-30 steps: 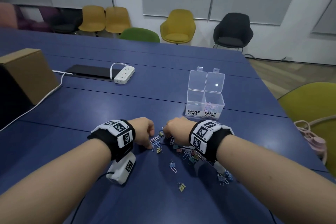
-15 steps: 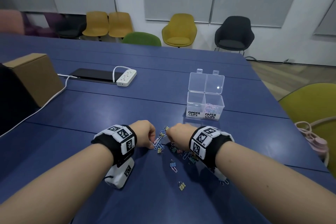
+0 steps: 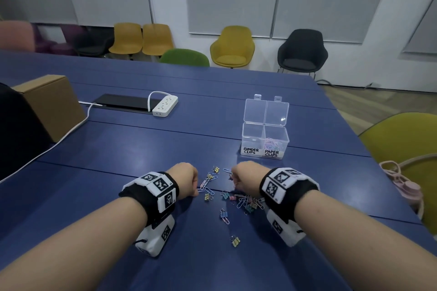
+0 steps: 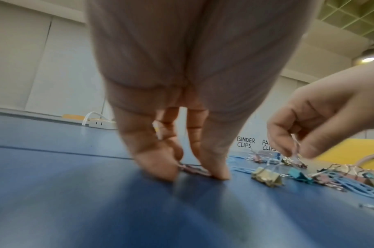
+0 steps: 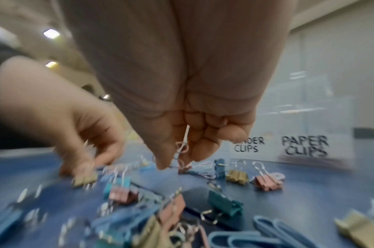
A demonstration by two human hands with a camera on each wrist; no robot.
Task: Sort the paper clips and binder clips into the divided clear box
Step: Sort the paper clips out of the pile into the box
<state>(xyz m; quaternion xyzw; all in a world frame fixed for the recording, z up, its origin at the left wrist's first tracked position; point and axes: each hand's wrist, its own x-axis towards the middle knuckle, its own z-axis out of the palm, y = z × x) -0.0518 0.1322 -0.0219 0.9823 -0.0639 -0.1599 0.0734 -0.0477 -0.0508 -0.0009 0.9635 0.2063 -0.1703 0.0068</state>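
The scattered pile of pastel paper clips and small coloured binder clips [image 3: 238,198] lies on the blue surface [image 3: 142,149], nearer the person than the clear divided plastic box [image 3: 264,142] labelled BINDER CLIPS and PAPER CLIPS. The left hand [image 3: 185,178], its grip curled fingertips-down, pinches a pink paper clip [image 4: 194,168] against the surface. The right hand [image 3: 246,178] hovers knuckles-up, its grip pinching a pink binder clip's wire handle [image 5: 181,151].

Even, dim overhead light from ceiling lamps [image 5: 51,33]. Soft shadows lie under both wrists on the blue table [image 3: 118,149]. Wrist views are blurred, worst near the left hand [image 5: 79,134]; edges bow outward.
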